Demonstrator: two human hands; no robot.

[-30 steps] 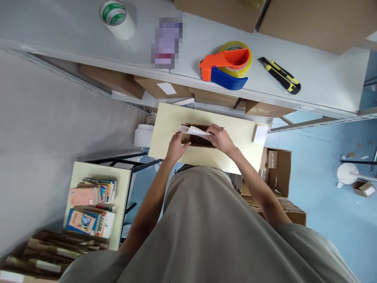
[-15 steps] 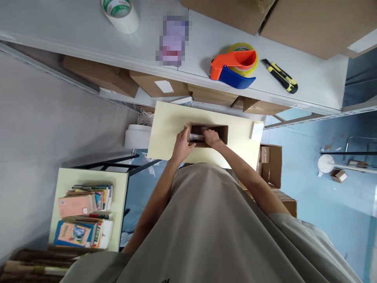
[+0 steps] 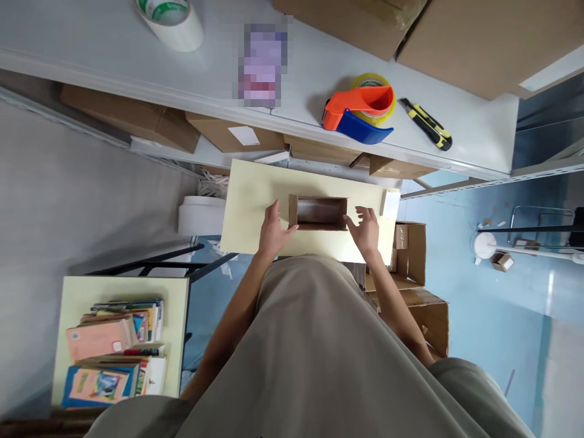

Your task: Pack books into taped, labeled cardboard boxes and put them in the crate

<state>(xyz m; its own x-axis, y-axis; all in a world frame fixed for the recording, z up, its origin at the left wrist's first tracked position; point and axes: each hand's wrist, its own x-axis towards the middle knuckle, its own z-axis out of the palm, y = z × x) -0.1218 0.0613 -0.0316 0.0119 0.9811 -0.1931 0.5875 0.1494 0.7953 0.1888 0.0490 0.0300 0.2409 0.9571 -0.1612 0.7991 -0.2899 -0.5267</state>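
A small open-topped cardboard box stands on a pale yellow table before me. Something shiny and clear-wrapped lies inside it; its kind I cannot make out. At the box's left end is my left hand, fingers apart, the thumb by the near left corner. My right hand is by the right end, also spread, with its thumb close to the box wall. Neither hand holds anything.
On the grey shelf lie an orange and blue tape dispenser, a box cutter and a wide tape roll. Books are piled on a side table at left. Open cartons stand at right.
My right hand has come out of the box and moved to its right end, fingers opening. My left hand has shifted slightly off the left wall. The view has tilted a little.
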